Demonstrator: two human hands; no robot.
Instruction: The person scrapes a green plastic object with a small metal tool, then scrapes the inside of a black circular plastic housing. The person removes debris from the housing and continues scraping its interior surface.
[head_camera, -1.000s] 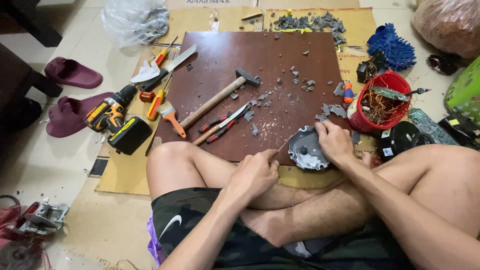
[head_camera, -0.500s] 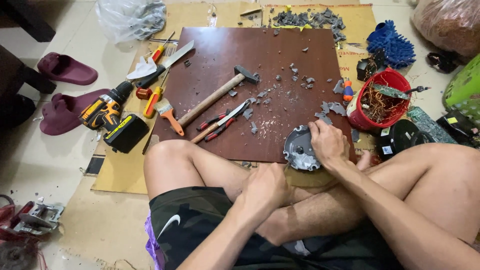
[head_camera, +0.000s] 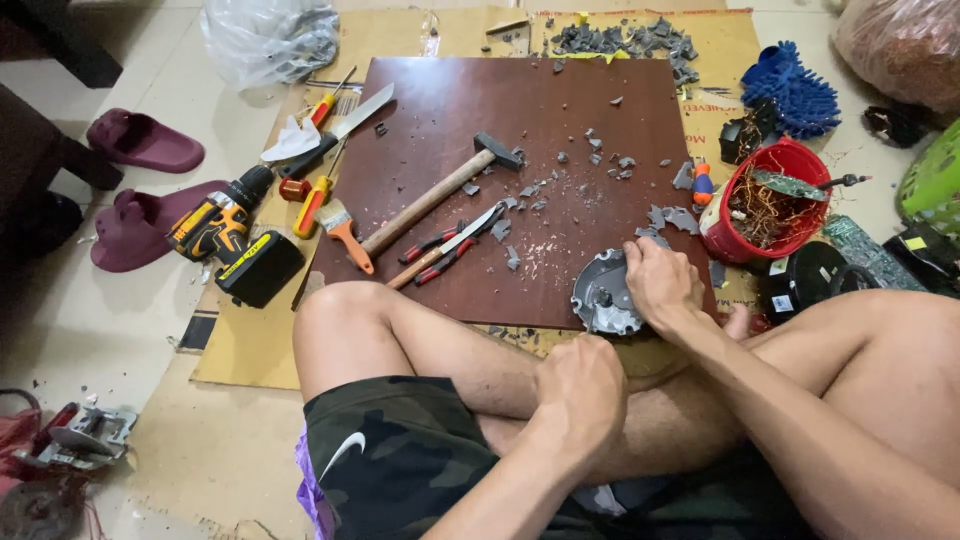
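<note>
At near edge of brown board surface (head_camera: 520, 130): right hand (head_camera: 658, 285) closed over grey round metal housing (head_camera: 603, 297), gripping its rim. Left hand (head_camera: 580, 385) curled loosely on crossed leg, holding nothing visible. Beyond, on same surface: wooden-handled hammer (head_camera: 440, 192), red-handled pliers (head_camera: 450, 245), scattered grey fragments (head_camera: 595, 165). Right of board: red bucket (head_camera: 775, 215) with tangled wire. Left, on cardboard sheet (head_camera: 250, 345): orange-handled paintbrush (head_camera: 345, 232), yellow screwdriver (head_camera: 312, 200), yellow-black cordless drill (head_camera: 235, 240). Farther left, on tiled floor (head_camera: 90, 320): maroon slippers (head_camera: 140, 145).
</note>
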